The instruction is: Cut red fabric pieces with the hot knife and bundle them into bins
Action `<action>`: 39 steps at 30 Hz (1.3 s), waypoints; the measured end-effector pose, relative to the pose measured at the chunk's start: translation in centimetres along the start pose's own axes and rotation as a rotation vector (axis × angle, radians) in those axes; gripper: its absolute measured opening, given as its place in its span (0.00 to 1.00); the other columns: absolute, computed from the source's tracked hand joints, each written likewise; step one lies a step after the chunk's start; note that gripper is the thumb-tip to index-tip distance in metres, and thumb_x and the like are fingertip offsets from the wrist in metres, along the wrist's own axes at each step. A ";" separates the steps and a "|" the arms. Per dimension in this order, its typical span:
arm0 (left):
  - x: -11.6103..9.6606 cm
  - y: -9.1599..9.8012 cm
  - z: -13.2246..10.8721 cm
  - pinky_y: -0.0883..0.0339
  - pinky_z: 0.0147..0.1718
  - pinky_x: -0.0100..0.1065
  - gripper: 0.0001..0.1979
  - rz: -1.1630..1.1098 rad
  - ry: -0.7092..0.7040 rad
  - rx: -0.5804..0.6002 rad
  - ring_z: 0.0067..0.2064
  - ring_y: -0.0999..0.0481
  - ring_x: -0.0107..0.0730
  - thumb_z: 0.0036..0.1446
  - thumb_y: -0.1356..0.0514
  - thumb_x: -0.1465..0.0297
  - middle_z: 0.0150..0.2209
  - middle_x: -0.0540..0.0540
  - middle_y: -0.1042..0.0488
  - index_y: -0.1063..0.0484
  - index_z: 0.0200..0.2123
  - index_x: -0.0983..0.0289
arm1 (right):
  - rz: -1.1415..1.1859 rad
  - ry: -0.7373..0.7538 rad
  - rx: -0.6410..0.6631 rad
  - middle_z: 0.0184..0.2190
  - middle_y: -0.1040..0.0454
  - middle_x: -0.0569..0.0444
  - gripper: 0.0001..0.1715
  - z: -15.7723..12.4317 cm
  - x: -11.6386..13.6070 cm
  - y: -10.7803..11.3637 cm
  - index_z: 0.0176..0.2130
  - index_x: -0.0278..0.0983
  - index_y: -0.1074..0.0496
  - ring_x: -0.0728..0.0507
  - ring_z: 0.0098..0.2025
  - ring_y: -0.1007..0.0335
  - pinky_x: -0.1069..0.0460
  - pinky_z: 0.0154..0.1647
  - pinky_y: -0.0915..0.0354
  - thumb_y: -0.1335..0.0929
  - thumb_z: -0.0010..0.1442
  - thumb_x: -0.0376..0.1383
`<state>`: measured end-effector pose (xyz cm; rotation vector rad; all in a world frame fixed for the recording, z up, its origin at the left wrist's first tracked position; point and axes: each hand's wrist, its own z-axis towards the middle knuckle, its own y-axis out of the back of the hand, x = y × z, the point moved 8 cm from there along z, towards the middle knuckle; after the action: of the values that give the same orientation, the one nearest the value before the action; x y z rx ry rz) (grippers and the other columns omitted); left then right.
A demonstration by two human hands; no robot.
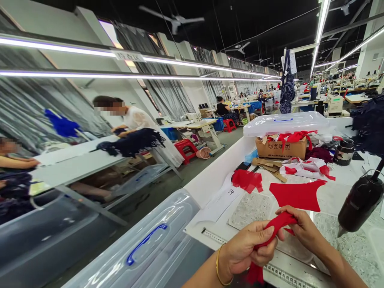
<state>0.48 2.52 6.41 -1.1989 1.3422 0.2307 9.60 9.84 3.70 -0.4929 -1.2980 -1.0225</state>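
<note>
A strip of red fabric [277,227] is stretched between my two hands above the front of the worktable [207,236]. My left hand [250,246], with a gold bangle at the wrist, is closed round its lower part, and a loose end hangs below. My right hand [303,228] pinches the upper end between thumb and fingers. Just beyond my hands lies a larger flat red piece [297,195]. Small red pieces [247,181] rest to its left, beside a white paper pattern [223,200]. A measuring tape [283,274] runs along the table's front edge.
At right stands a dark bottle-shaped tool [360,202] with a pointed tip. Farther back are a cardboard box [282,148] of scraps, a dark jar [343,152] and a clear lid [285,123]. A lidded plastic bin [150,240] is at left. People work at other tables.
</note>
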 end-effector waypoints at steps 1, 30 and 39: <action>-0.3 0.1 -0.1 0.69 0.16 0.27 0.19 -0.006 -0.023 -0.013 0.15 0.59 0.14 0.57 0.34 0.56 0.16 0.40 0.48 0.29 0.36 0.68 | -0.076 0.022 -0.024 0.35 0.22 0.53 0.21 0.0 0.0 0.3 0.41 0.38 0.27 0.44 0.36 0.28 0.51 0.40 0.36 0.40 0.49 0.29; 0.9 4.8 3.5 0.48 0.27 0.30 0.29 0.871 -0.031 -0.184 0.28 0.42 0.27 0.41 0.34 0.42 0.24 0.46 0.39 0.36 0.26 0.62 | -0.854 0.426 -0.168 0.23 0.29 0.56 0.20 -1.1 1.8 -1.8 0.30 0.38 0.32 0.49 0.23 0.36 0.53 0.25 0.50 0.41 0.70 0.42; 1.3 4.4 3.2 0.46 0.31 0.30 0.07 0.599 0.000 -0.152 0.30 0.40 0.26 0.46 0.37 0.68 0.26 0.47 0.36 0.33 0.28 0.64 | -0.338 -0.027 -0.040 0.25 0.29 0.57 0.15 0.0 -0.9 -1.1 0.28 0.39 0.36 0.48 0.27 0.37 0.53 0.29 0.44 0.36 0.63 0.44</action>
<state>-0.40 6.25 2.37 -0.8881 1.6819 0.7687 8.75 9.58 2.59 -0.3236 -1.4168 -1.3271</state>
